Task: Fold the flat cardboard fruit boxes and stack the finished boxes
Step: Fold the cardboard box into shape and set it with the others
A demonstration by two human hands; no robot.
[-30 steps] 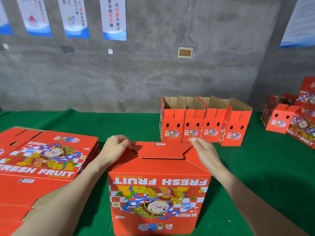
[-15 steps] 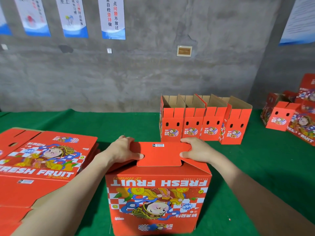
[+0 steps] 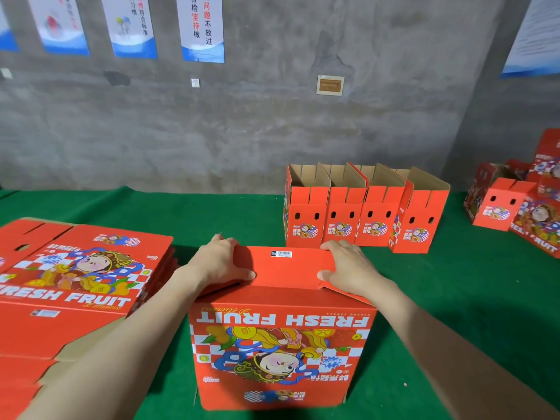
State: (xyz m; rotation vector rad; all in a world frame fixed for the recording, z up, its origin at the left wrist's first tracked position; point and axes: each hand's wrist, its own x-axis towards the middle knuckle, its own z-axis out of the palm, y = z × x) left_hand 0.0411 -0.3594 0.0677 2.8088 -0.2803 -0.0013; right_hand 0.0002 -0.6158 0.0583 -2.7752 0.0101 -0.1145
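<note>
Okay, box [image 3: 281, 344]: I've got one red box standing on the green table [image 3: 454, 298], front and centre, right below the camera. Its "FRESH FRUIT" print and cartoon figure read upside down from where I sit.
flap [image 3: 288, 268]: a red flap lies across the top of the box, roughly level, with a small white barcode sticker [image 3: 281, 254] near its far edge.
left hand [image 3: 219, 265]: it's on the flap's left end, fingers curled over the far edge and thumb laid along the near side. It's grasping the flap between thumb and fingers.
right hand [image 3: 348, 268]: same hold on the right end, fingers hooked over the far edge and thumb tucked at the notch on the near side. It's clamped on the flap too.
panel [image 3: 351, 297]: under the right hand a sloped red panel runs down to the box's right top corner. Under the left hand I see a dark gap between flap and box.
flats [image 3: 75, 283]: a stack of unfolded boxes lies on the table at left, just beside the left forearm. The print faces up, and brown cardboard shows at the near edges.
row [image 3: 363, 213]: four folded boxes stand upright, touching side by side, behind the box and a little right. Their tops are open with the brown insides showing, and the rightmost is turned slightly.
pile [image 3: 515, 207]: more red boxes sit jumbled at the far right edge, well apart from the row. I can't tell how many.
wall [image 3: 272, 131]: grey concrete, with posters [image 3: 201, 28] hanging along the top.
</note>
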